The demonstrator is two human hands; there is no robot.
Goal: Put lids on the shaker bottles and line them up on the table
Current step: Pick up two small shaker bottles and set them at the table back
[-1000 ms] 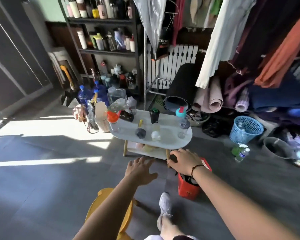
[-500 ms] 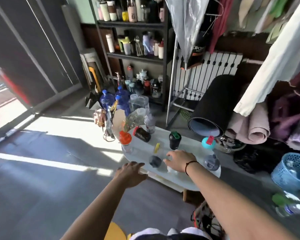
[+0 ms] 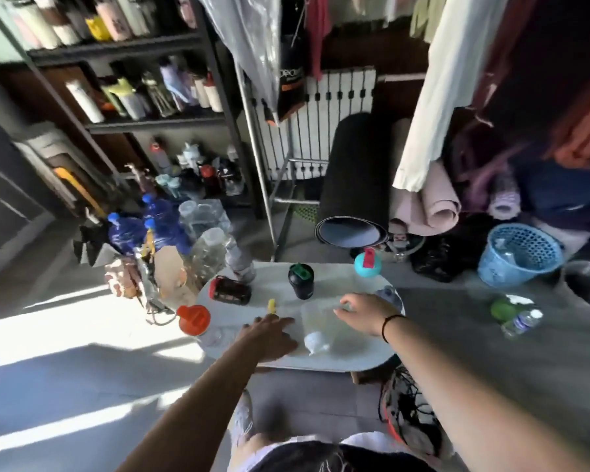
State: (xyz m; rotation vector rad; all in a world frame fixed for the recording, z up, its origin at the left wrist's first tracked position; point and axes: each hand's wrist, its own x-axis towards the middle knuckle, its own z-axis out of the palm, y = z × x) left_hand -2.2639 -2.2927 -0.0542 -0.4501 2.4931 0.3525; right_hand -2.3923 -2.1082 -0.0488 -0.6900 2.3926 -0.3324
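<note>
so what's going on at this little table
A person is leaning over a small white table scattered with shaker bottles. Both hands are open and reaching: the left hand over the near edge, the right hand over a clear bottle; neither holds anything. A loose white lid lies between them. The orange-lidded bottle, black bottle and teal-lidded bottle already stand capped.

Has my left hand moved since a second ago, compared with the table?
Yes. The left hand was short of the white table's near edge; now it has gone forward over the tabletop, below the small yellow piece.
</note>
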